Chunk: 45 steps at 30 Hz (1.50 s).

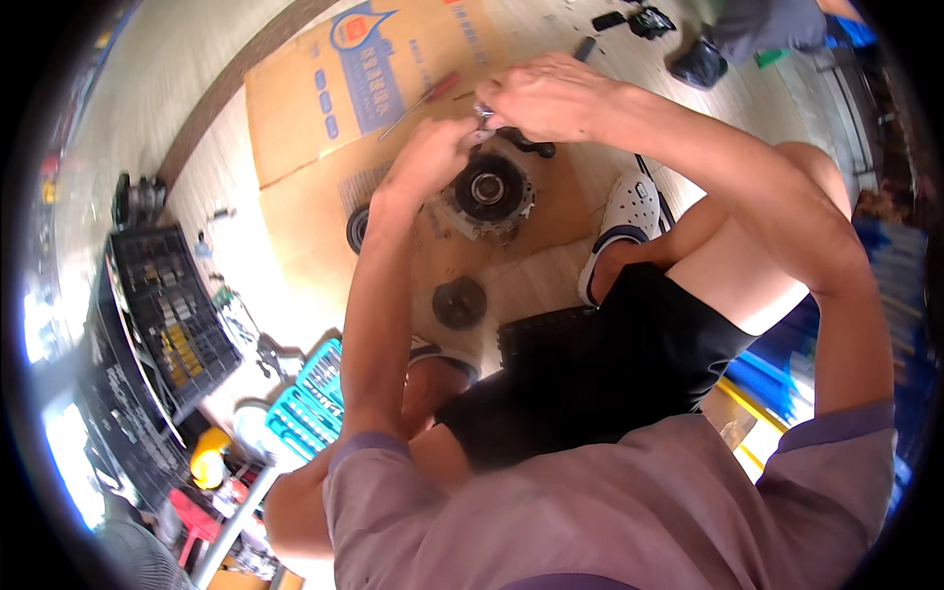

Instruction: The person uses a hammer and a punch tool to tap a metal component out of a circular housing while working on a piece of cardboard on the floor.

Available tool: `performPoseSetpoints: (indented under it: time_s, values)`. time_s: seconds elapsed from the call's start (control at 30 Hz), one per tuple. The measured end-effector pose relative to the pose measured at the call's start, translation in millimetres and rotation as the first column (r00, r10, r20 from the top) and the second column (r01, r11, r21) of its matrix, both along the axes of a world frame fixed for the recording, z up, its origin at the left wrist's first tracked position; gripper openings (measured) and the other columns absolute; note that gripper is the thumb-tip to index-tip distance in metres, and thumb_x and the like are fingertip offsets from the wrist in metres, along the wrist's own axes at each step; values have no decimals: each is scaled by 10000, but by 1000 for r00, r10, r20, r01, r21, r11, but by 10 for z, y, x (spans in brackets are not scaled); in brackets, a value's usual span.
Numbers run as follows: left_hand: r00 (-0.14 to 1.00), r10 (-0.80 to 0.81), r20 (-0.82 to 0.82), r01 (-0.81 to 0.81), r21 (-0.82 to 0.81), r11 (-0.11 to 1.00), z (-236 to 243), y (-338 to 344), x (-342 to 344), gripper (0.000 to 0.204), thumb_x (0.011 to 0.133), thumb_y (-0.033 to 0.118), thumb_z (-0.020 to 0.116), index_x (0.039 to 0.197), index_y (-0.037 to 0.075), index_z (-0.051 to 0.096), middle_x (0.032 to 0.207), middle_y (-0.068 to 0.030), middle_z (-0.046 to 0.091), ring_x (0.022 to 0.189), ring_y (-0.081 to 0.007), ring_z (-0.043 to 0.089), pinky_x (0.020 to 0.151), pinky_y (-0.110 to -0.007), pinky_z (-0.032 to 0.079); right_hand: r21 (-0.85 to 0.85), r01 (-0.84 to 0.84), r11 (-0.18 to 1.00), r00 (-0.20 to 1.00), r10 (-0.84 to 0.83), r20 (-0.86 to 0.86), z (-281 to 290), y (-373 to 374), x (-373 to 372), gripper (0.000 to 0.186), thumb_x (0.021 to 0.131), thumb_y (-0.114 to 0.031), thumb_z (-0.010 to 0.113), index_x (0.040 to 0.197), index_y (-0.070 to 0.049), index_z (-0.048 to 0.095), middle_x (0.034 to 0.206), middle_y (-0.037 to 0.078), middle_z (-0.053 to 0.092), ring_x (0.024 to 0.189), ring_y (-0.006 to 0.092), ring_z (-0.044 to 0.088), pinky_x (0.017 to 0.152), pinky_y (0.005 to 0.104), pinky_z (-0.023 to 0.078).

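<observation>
My left hand (444, 152) and my right hand (546, 98) meet above the far edge of a round metal machine part. Both are closed, with fingertips pinched around a small shiny metal piece (483, 112), mostly hidden by the fingers. Under them, the machine part (521, 202) lies on flattened cardboard, with a black ring (470, 204) around its metal centre. Beside my right hand, a black curved piece (531, 146) sits at its far side. A screwdriver (442, 87) with a red handle lies beyond my left hand.
The cardboard sheet (285, 108) covers the floor. A black ring (357, 228) lies left of the machine part, a round grey disc (459, 302) nearer me. At left stand a black parts case (172, 305) and a turquoise socket set (305, 403). Another person's leg (767, 29) shows at far right.
</observation>
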<state>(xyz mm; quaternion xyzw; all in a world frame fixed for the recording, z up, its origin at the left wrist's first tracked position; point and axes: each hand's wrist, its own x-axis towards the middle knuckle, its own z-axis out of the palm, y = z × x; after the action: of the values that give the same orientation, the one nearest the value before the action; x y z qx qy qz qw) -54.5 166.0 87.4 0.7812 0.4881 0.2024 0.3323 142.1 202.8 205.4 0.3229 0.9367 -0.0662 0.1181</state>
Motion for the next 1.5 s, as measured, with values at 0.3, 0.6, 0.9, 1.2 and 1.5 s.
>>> performPoseSetpoints:
  time_s: [0.3, 0.6, 0.9, 1.2, 1.5]
  values:
    - [981, -172, -86, 163, -96, 982, 83, 279, 328, 128, 965, 125, 673, 1039, 41, 735, 822, -159, 716, 723, -282, 664, 763, -377, 522, -172, 138, 975, 990, -142, -12, -88, 70, 448, 265, 969, -230, 666, 1044, 22, 638, 958, 212, 698, 961, 409, 689, 832, 492, 547]
    - [973, -230, 33, 232, -90, 968, 45, 381, 489, 116, 988, 127, 637, 955, 46, 712, 653, -74, 648, 666, -222, 635, 957, -376, 479, -197, 244, 949, 968, -252, -17, 52, 24, 574, 257, 984, -249, 626, 1026, -14, 723, 1021, 232, 721, 995, 401, 703, 845, 490, 558]
    - [954, -281, -101, 279, -35, 960, 64, 407, 323, 97, 975, 117, 659, 981, 38, 714, 707, -98, 668, 685, -222, 642, 782, -380, 510, -282, 271, 920, 952, -300, -61, 95, 3, 484, 302, 999, -278, 638, 1102, 5, 645, 990, 216, 711, 986, 420, 687, 857, 501, 544]
    - [978, -204, -52, 202, -35, 979, -13, 263, 256, 121, 936, 127, 677, 999, 160, 774, 805, -123, 726, 824, -289, 695, 1110, -435, 340, -155, 169, 973, 984, -175, -27, -175, -1, 433, 276, 995, -271, 642, 1062, -3, 637, 968, 197, 685, 963, 409, 687, 836, 511, 541]
    - [982, -178, -62, 181, 34, 983, 63, 117, 222, 149, 926, 154, 695, 1054, 130, 769, 872, -204, 715, 818, -399, 682, 734, -480, 526, 194, -169, 966, 955, 209, -209, -174, -109, 381, 260, 832, -146, 702, 1070, -55, 654, 1003, 119, 691, 984, 320, 699, 829, 454, 553]
